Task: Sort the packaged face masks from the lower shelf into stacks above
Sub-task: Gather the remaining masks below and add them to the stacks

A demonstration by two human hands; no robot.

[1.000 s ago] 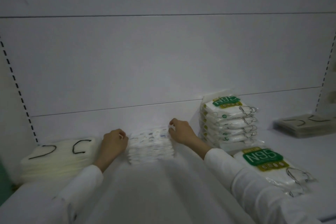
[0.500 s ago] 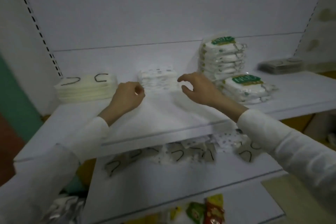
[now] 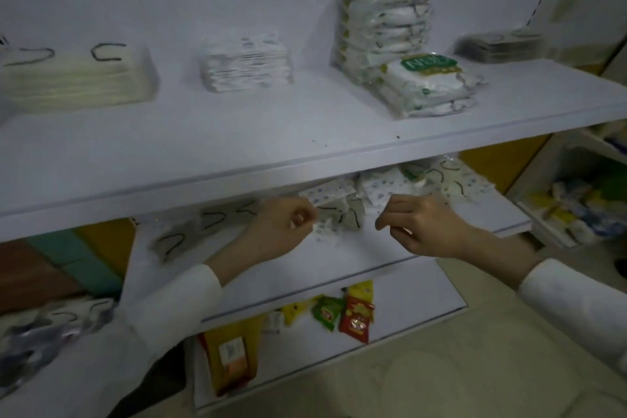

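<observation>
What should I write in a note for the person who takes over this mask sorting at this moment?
Left hand: curled beside a patterned packet on the lower shelf; grip unclear.
Right hand: fingers bent, holds nothing.
Done: cream stack, patterned stack, tall N95 stack, short N95 stack and dark stack stand on the upper shelf.
Left: loose packets across the lower shelf, to sort upward.

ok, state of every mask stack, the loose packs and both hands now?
cream stack: neat, upper shelf left.
patterned stack: neat, middle.
tall N95 stack: upright, at back.
short N95 stack: low, before tall one.
dark stack: low, far right.
loose packs: scattered, unsorted, lower shelf.
left hand: fingers curled, grip unclear.
right hand: loosely curled, empty.
</observation>
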